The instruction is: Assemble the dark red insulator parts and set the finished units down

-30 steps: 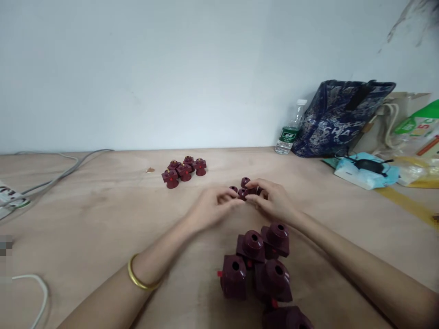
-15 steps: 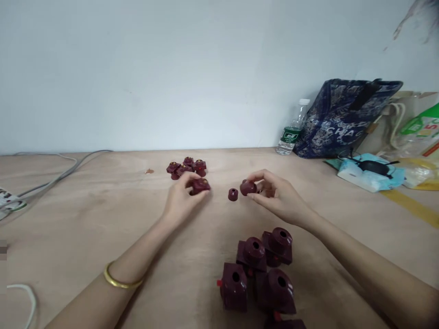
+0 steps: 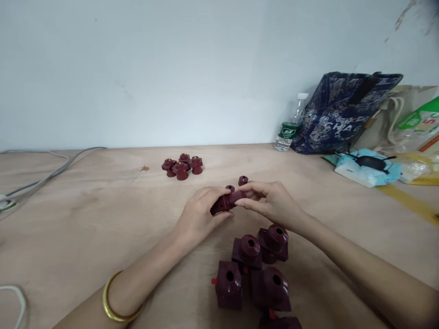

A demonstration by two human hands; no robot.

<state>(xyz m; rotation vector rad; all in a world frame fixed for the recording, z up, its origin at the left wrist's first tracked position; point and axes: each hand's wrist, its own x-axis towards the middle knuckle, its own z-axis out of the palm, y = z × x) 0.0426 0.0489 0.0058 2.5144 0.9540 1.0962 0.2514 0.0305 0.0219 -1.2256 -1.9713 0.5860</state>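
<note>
My left hand [image 3: 204, 210] grips a dark maroon plastic piece [image 3: 221, 204] with a squarish body, turned on its side. My right hand [image 3: 265, 198] pinches a rounded maroon cap [image 3: 237, 197], pressed against the right end of that piece. Whether the two are joined I cannot tell. Just beyond the fingers stand a small maroon knob with a hole [image 3: 243, 180] and a second one [image 3: 230, 188], partly hidden by the held pieces. Nearer to me, below the hands, several larger maroon assemblies [image 3: 229, 285] with domed, holed tops and red tabs are grouped together.
Several maroon pieces [image 3: 181, 170] with yellowish centres stand farther back on the wooden table [image 3: 85, 214]. Cables [image 3: 65, 167] lie at left. Along the right stand a water bottle [image 3: 288, 128], a dark patterned bag [image 3: 329, 119] and a blue-white packet [image 3: 368, 171].
Both hands have come together, the left moving right with its squarish piece, the right moving slightly down and left with its cap. The cap now meets the piece.
</note>
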